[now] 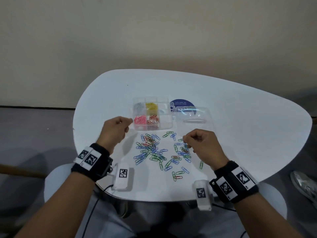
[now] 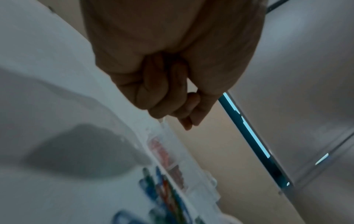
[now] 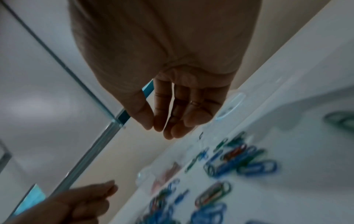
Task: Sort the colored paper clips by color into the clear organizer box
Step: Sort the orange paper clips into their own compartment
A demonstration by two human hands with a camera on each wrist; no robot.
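Hovering above a white rounded table [image 1: 240, 127], both hands sit on either side of a loose scatter of blue, green and red wire paper clips [image 1: 154, 152]. The left hand [image 1: 115, 131] is raised over the table's left part, just left of the clear plastic organizer box [image 1: 164, 124], its fingers curled in and the thumb laid against the forefinger; the left wrist view shows the same curled fingers [image 2: 162, 94], and whether anything sits between the tips cannot be told. The right hand [image 1: 200, 143] hangs over the right edge of the scatter, near a small cluster of blue and green clips, with its fingers bent downward; in the right wrist view the thumb and fingertips [image 3: 159, 121] are drawn close together, and no clip can be made out between them in the blur. The organizer box lies beyond the scatter, farther from the person than both hands, closer to the left one. Its compartments hold sorted clips: silver-grey ones [image 1: 139, 107] at the far left, yellow ones [image 1: 151, 107] next to them, pink ones [image 1: 140, 120] at the near left and red ones [image 1: 153, 119] beside those; the right column looks clear. A transparent lid [image 1: 192, 115] lies flat just right of the box, partly over a dark blue round sticker [image 1: 181, 103].
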